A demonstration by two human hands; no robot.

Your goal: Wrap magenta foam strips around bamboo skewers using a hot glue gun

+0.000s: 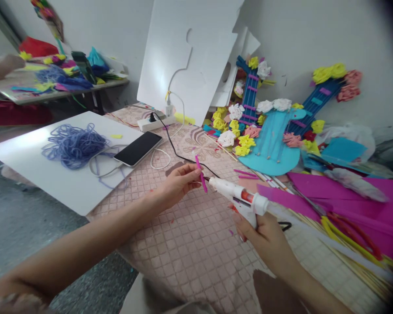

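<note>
A thin magenta paper strip (201, 176) is pinched, standing tilted, between the fingers of my left hand (180, 183). My right hand (263, 235) is wrapped round the grip of a white glue gun (236, 192), a finger near its red trigger. The gun's nozzle points left, right at the strip; whether it touches cannot be made out. A long pale glue stick (301, 226) seems to run out from the gun's back. Two more magenta strips (247, 174) lie on the table behind the gun.
Blue paper guitars (271, 148) with paper flowers lean at the back right. Scissors (317, 205), wooden sticks and magenta sheets (373, 209) lie to the right. Leftward are a phone (139, 148), blue yarn (75, 146) and a power strip (155, 123). Another person's hand (5, 67) shows far left.
</note>
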